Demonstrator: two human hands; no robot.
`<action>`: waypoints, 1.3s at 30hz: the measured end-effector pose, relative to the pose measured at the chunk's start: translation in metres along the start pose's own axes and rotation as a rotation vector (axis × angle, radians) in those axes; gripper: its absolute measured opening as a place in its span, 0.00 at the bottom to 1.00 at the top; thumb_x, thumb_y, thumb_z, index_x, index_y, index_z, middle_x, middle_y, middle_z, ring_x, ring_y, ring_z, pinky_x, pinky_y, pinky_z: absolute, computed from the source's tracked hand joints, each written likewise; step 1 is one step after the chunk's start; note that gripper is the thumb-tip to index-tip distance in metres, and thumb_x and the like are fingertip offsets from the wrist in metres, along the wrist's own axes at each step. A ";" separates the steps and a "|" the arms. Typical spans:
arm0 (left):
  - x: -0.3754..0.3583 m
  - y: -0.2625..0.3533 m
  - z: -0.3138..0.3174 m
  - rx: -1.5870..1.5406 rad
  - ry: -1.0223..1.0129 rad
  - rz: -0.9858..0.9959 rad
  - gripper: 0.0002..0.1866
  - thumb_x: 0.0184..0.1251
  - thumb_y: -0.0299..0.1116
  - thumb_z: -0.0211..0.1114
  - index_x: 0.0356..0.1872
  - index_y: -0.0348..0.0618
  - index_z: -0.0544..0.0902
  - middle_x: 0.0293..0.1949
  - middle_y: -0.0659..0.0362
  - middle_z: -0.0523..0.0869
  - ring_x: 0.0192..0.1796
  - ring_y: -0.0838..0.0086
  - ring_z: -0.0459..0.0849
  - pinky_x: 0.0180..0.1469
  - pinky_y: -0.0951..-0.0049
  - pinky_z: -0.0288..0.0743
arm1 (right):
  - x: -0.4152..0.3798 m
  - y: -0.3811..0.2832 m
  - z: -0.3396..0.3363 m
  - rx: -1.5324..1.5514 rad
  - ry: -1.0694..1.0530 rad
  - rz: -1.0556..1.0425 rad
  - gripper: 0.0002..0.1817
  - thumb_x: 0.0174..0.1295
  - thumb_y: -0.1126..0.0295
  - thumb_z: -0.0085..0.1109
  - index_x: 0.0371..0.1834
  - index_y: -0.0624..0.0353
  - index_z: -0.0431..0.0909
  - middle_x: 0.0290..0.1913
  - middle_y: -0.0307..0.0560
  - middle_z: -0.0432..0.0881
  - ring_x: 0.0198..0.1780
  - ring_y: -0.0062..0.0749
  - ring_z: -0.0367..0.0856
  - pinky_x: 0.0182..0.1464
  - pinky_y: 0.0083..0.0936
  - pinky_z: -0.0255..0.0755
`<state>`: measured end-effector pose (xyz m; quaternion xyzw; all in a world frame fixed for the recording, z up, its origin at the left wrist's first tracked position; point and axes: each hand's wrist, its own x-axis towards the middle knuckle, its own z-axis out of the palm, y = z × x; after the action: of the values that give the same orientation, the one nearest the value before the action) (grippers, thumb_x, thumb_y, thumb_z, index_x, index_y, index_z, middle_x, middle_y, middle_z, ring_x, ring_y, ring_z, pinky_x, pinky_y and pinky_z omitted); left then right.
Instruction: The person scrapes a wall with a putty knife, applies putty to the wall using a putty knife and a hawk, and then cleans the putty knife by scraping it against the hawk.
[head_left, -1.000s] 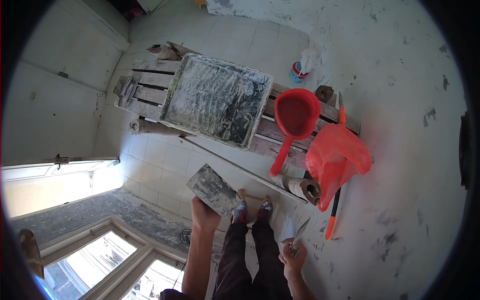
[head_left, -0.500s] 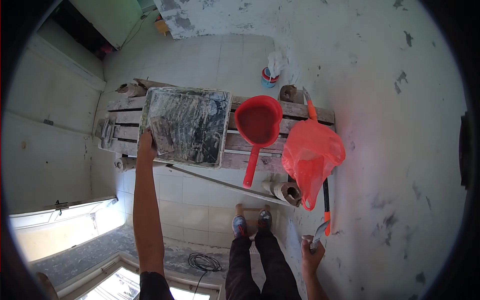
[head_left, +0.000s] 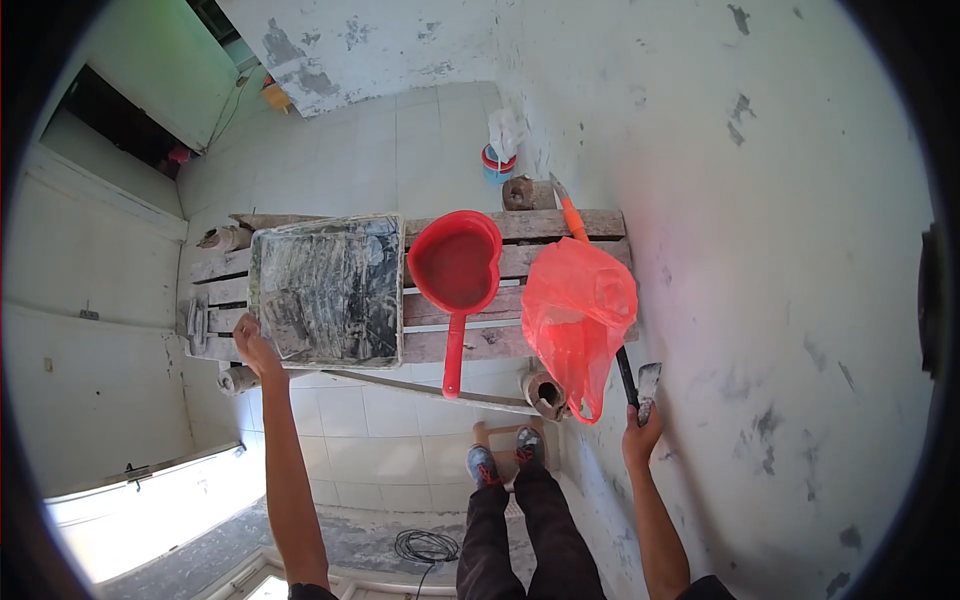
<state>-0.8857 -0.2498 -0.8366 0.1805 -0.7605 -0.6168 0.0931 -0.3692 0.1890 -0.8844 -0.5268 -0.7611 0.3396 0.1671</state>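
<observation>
A shallow rectangular tray, smeared with grey-white residue, lies on a slatted wooden bench. My left hand is closed at the tray's lower left rim; the fingertips are partly hidden. My right hand grips a putty knife with its broad blade pointing up, beside the wall. Just left of the blade, the black shaft of a long tool runs out from under a red plastic bag; its lower end is hidden by the hand. A red heart-shaped dipper sits between tray and bag.
A patchy wall runs along the right side. Behind the bench stands a small bucket with white plastic in it. My feet rest on a low wooden stool. A coiled black cable lies below.
The flat plate-like tool under my left hand on the tray no longer shows clearly, and that hand is at the lower left rim. My right hand has risen with the putty knife toward the bag.
</observation>
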 end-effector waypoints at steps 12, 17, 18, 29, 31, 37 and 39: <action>-0.374 0.101 0.017 -0.374 -0.769 -0.196 0.16 0.78 0.34 0.57 0.59 0.35 0.73 0.46 0.55 0.82 0.45 0.71 0.82 0.52 0.70 0.74 | -0.079 -0.110 -0.063 0.503 0.110 0.101 0.20 0.68 0.71 0.61 0.60 0.69 0.77 0.38 0.42 0.82 0.33 0.17 0.74 0.35 0.16 0.68; -0.379 0.178 0.062 -0.532 -0.960 -0.121 0.31 0.81 0.53 0.50 0.70 0.37 0.63 0.59 0.48 0.79 0.55 0.67 0.82 0.59 0.67 0.73 | -0.158 -0.145 -0.088 0.620 -0.043 0.084 0.22 0.64 0.68 0.64 0.56 0.74 0.76 0.39 0.50 0.83 0.35 0.25 0.79 0.39 0.22 0.75; -0.369 0.190 0.064 -0.527 -0.932 -0.110 0.31 0.81 0.53 0.50 0.70 0.37 0.63 0.59 0.48 0.79 0.55 0.67 0.82 0.59 0.67 0.73 | -0.178 -0.142 -0.087 0.586 -0.103 0.115 0.26 0.65 0.61 0.67 0.56 0.71 0.75 0.37 0.49 0.82 0.35 0.26 0.79 0.37 0.23 0.75; -0.283 0.129 -0.114 -0.627 -0.416 -0.472 0.27 0.83 0.56 0.42 0.62 0.41 0.66 0.23 0.64 0.65 0.13 0.85 0.58 0.12 0.82 0.52 | -0.201 -0.201 -0.054 0.179 -0.955 -0.080 0.16 0.67 0.65 0.65 0.50 0.65 0.81 0.36 0.49 0.83 0.34 0.37 0.79 0.39 0.31 0.74; -0.291 0.107 -0.155 -0.585 -0.382 -0.476 0.27 0.83 0.56 0.42 0.61 0.39 0.66 0.22 0.65 0.65 0.12 0.85 0.58 0.12 0.82 0.52 | -0.189 -0.220 -0.027 0.200 -1.032 -0.141 0.17 0.67 0.63 0.64 0.54 0.61 0.79 0.34 0.42 0.81 0.30 0.21 0.76 0.33 0.20 0.70; -0.350 0.077 -0.233 -0.099 -0.342 -0.355 0.27 0.83 0.55 0.45 0.53 0.35 0.72 0.22 0.66 0.70 0.16 0.86 0.64 0.19 0.81 0.57 | -0.189 -0.311 0.065 0.809 -1.371 0.232 0.12 0.77 0.66 0.50 0.55 0.60 0.74 0.30 0.34 0.72 0.24 0.14 0.64 0.26 0.16 0.59; -0.384 0.072 -0.246 0.127 -0.312 -0.277 0.24 0.83 0.52 0.47 0.53 0.36 0.72 0.22 0.66 0.70 0.17 0.85 0.65 0.21 0.79 0.58 | -0.201 -0.335 0.087 0.813 -1.403 0.164 0.11 0.77 0.69 0.49 0.56 0.62 0.74 0.30 0.33 0.70 0.25 0.11 0.63 0.27 0.15 0.59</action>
<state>-0.4550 -0.3099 -0.6812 0.1913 -0.7708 -0.5951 -0.1229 -0.5750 -0.0961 -0.6934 -0.1439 -0.4648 0.8515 -0.1957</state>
